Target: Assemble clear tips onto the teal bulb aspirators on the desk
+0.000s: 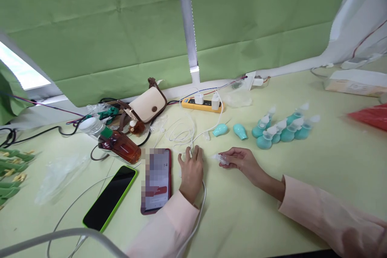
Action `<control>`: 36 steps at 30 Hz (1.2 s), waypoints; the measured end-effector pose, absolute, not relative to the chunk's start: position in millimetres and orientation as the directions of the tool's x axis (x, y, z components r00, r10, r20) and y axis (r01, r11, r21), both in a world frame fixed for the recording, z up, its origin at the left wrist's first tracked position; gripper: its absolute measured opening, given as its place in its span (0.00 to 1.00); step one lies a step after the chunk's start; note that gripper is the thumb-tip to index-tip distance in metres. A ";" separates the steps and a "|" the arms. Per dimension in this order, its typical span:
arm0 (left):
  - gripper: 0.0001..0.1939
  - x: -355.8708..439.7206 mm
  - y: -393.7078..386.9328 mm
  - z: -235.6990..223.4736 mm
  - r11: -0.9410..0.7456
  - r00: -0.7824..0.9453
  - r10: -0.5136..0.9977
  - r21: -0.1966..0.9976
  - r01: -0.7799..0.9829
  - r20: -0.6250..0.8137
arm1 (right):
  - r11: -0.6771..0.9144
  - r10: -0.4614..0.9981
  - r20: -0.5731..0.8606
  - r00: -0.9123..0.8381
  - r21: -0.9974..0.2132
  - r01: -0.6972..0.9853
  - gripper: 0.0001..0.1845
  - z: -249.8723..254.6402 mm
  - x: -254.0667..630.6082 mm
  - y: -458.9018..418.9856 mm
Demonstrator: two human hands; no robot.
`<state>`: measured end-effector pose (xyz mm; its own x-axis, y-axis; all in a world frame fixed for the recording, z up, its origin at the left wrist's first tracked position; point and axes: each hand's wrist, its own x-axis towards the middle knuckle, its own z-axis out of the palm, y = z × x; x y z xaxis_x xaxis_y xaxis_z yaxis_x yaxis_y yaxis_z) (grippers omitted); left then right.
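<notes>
Our right hand (246,164) pinches a clear nozzle (223,160) on our side of the power strip (193,106), its long axis running sideways, narrow tip toward our left hand (192,171). That left hand has its fingers bent and somewhat apart at the white cable (191,142); we cannot tell whether they grip anything. Between the strip and the nozzle lie two teal bulbs (220,130), nearer our right hand.

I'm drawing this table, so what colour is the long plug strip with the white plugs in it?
The plug strip is yellow-orange, clearest in the head view.
</notes>
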<state>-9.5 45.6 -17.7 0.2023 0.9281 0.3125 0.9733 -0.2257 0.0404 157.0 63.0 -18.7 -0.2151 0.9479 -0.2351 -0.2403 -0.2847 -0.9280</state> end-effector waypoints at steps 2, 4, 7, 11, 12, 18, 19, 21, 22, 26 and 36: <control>0.18 -7.7 44.9 -14.9 -0.238 0.208 0.931 0.066 0.969 0.301 | -0.291 0.944 -0.237 -0.228 -0.924 -0.247 0.13 -19.0 156.5 62.2; 0.15 -6.3 44.0 -13.0 -0.250 0.210 0.932 0.105 0.963 0.294 | -0.296 0.941 -0.235 -0.244 -0.921 -0.253 0.12 -19.3 156.2 61.0; 0.13 -6.9 44.4 -13.6 -0.262 0.199 0.934 0.188 0.947 0.297 | -0.305 0.933 -0.233 -0.273 -0.915 -0.264 0.12 -19.4 155.7 59.1; 0.13 -9.9 47.7 -17.6 -0.270 0.153 0.935 0.361 0.893 0.319 | -0.354 0.912 -0.259 -0.319 -0.890 -0.287 0.14 -18.1 154.9 57.5; 0.13 -9.9 48.0 -18.0 -0.269 0.133 0.936 0.417 0.868 0.328 | -0.367 0.906 -0.267 -0.330 -0.882 -0.295 0.14 -17.6 154.8 57.3; 0.07 2.1 37.5 -9.0 -0.247 -0.004 0.955 0.799 0.548 0.298 | -0.379 0.903 -0.251 -0.348 -0.848 -0.370 0.16 -14.5 153.2 56.4; 0.06 4.7 34.9 -7.0 -0.232 -0.006 0.964 0.853 0.468 0.265 | -0.373 0.907 -0.246 -0.343 -0.847 -0.378 0.16 -14.5 152.6 56.0; 0.05 9.0 30.9 -4.2 -0.182 -0.012 0.980 0.930 0.320 0.197 | -0.365 0.912 -0.240 -0.334 -0.846 -0.390 0.16 -15.3 151.2 54.8; 0.05 10.3 29.7 -3.8 -0.152 -0.021 0.986 0.955 0.255 0.163 | -0.364 0.913 -0.239 -0.332 -0.843 -0.395 0.16 -16.0 150.6 54.0; 0.07 12.3 28.4 -6.9 -0.043 -0.087 0.995 0.997 0.057 0.048 | -0.372 0.910 -0.236 -0.342 -0.829 -0.417 0.15 -19.6 149.2 50.4; 0.11 13.2 28.2 -10.6 0.100 -0.035 0.993 0.974 -0.202 -0.110 | -0.365 0.898 -0.198 -0.394 -0.834 -0.413 0.10 -17.7 150.9 48.0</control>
<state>13.2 28.2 -10.6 -0.0347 0.9934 -0.1095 -0.2023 0.1003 0.9742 150.9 48.0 -17.7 -0.3942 0.8975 -0.1978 -0.4131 -0.3652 -0.8342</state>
